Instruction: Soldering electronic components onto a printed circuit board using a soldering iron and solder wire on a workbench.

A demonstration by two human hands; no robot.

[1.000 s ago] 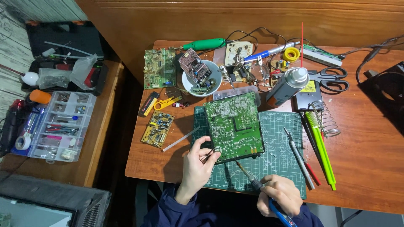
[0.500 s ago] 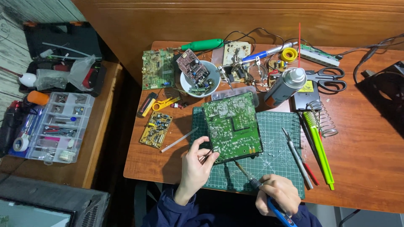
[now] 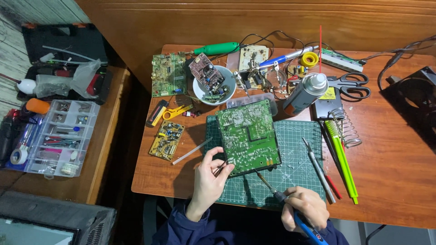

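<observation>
While lying flat on the green cutting mat [image 3: 295,149] near the front edge of the wooden bench [image 3: 390,181], the green circuit board [image 3: 247,136] is sitting just ahead of both hands, solder side up, long axis running away from the body and tilted a little to the left. Showing a dense field of silvery solder points and pale traces, with a darker green square patch near the middle. Resting its near left corner right at the left hand [image 3: 210,179], which is curling round a pair of thin tweezers [image 3: 221,167], thumb and forefinger pinching them, tips touching the board's near edge. Sitting a little further back and to the right, the right hand [image 3: 305,209], closing in a fist-like pen grip on a blue-handled soldering iron [image 3: 284,199], its dark tip reaching up and left to the board's near edge, close to the bottom right corner. Being nearer the board, the left hand; being the longer reach, the iron.

Lying beside the mat on the right, a green pen-like tool [image 3: 341,159] and a coil stand [image 3: 344,127]. Standing behind the board, a silver spray can [image 3: 305,93] and a white bowl [image 3: 213,86] of parts.
</observation>
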